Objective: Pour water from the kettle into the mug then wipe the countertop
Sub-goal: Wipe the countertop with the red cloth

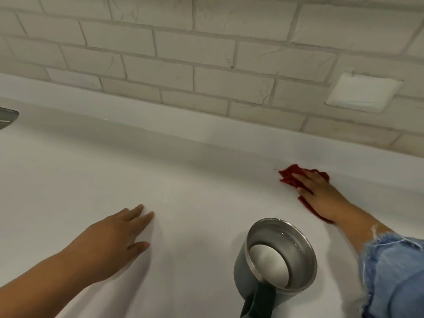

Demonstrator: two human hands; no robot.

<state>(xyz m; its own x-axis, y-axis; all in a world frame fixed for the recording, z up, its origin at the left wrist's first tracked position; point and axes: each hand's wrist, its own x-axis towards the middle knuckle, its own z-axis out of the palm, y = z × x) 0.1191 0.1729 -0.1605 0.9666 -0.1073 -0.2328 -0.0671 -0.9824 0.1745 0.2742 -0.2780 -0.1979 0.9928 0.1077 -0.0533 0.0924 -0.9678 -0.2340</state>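
Note:
A steel mug (275,255) with a dark handle stands on the white countertop (195,180), near the front and right of centre; water shows inside it. My right hand (319,191) lies flat on a red cloth (289,177), pressing it to the counter beyond and to the right of the mug, near the back edge. My left hand (119,235) rests palm down on the bare counter left of the mug, fingers spread, holding nothing. No kettle is in sight.
A white brick-tile wall (206,53) rises behind the counter, with a white square cover plate (364,92) at the right. A grey metal edge (6,117) pokes in at the far left. A frayed denim sleeve (394,271) covers my right forearm.

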